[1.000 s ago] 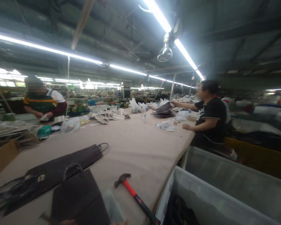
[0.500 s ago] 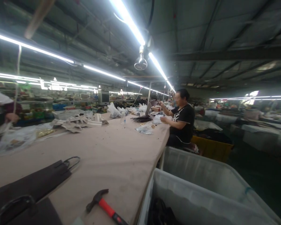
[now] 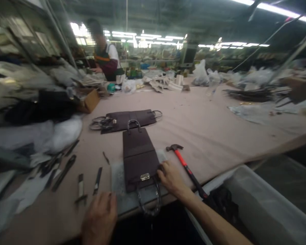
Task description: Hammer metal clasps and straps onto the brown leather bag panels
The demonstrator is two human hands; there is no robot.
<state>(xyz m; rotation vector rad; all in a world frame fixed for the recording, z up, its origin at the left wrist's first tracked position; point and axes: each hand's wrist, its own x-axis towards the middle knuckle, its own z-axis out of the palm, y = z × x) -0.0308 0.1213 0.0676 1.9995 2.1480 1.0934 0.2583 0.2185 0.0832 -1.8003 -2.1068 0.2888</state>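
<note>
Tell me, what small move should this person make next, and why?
Probably bring the left hand over to the bag on the mat: the right hand is at the bag's right edge, while the left hand lies apart from it.

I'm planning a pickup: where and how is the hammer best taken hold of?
Probably by the black handle section of the hammer, with the right grip coming from above: the hammer lies flat with its head pointing away, and the long, slim handle runs back toward the near right.
</note>
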